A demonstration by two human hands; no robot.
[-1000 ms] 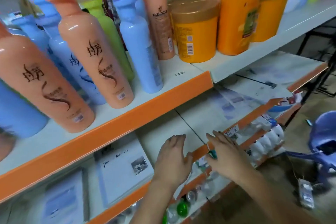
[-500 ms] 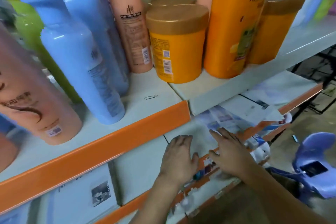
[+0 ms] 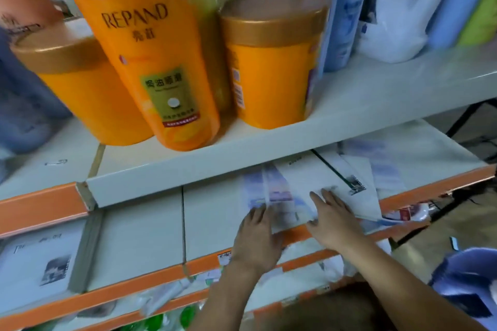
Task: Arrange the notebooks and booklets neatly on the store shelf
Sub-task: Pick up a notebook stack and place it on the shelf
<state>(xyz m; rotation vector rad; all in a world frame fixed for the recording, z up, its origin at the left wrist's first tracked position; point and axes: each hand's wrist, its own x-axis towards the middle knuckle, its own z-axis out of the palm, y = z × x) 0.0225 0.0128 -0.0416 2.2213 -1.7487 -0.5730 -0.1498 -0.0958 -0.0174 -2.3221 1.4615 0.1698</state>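
A loose pile of white and blue booklets lies askew on the middle shelf, some hanging over its orange front edge. My left hand rests flat on the pile's left front corner. My right hand lies flat on the pile beside it, fingers straight. A white notebook with a small photo sits at the right of the pile. Another white notebook lies flat at the far left of the same shelf.
The upper shelf just above carries a tall orange bottle, two orange tubs, blue bottles and a white jug. A lower shelf holds wrapped goods. A blue plastic stool stands at the lower right.
The view has swung right along the shelves. Both hands moved from the bare shelf edge onto the booklet pile.
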